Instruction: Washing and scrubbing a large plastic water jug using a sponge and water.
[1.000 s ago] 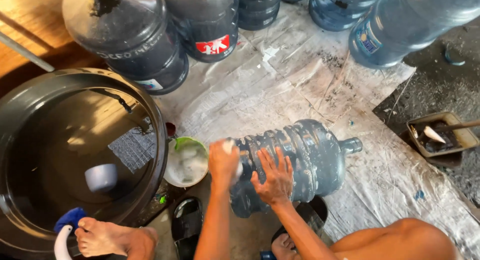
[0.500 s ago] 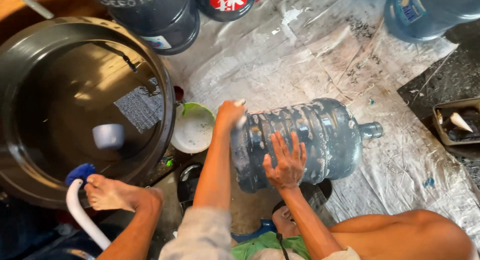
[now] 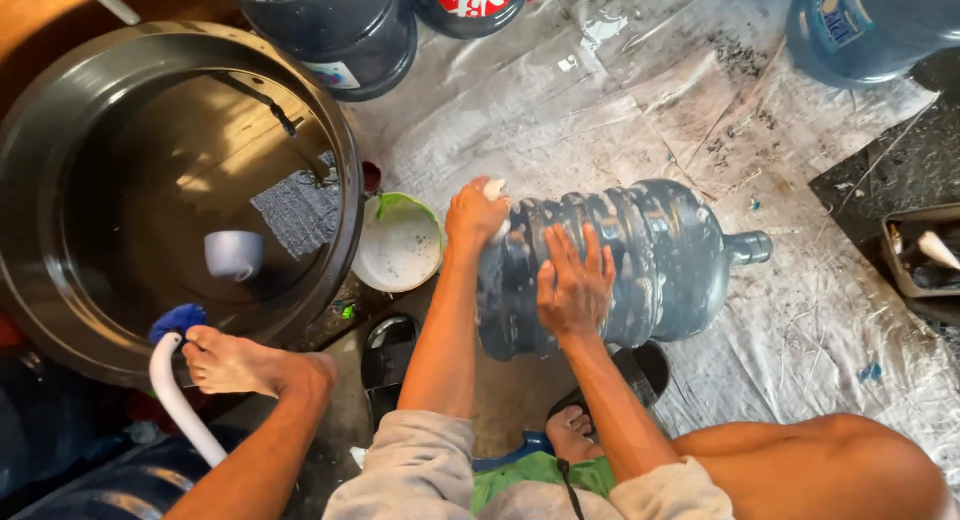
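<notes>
At nine o'clock stands the big black tub (image 3: 40, 160), with a small white cup (image 3: 232, 253) afloat in its water and my bare foot (image 3: 240, 363) propped on its rim by the blue brush head (image 3: 176, 320) on its white handle. A white bowl (image 3: 398, 246) with a green rim sits just beside the tub, toward the centre.

The large blue water jug (image 3: 650, 265) lies on its side on the plastic sheet (image 3: 620, 90), neck toward three o'clock. Its wall looks wet and soapy, so I judge it could roll or slide from under my palms, toward the bowl or off toward the tray (image 3: 925, 250) at three o'clock.

My left hand (image 3: 474, 214) is curled at the jug's base end, fingers closed round something small and white, likely a sponge or soap; I cannot tell which. My right hand (image 3: 574, 284) lies flat on the jug's ribbed side, fingers spread wide, pressing down, gripping nothing.
</notes>
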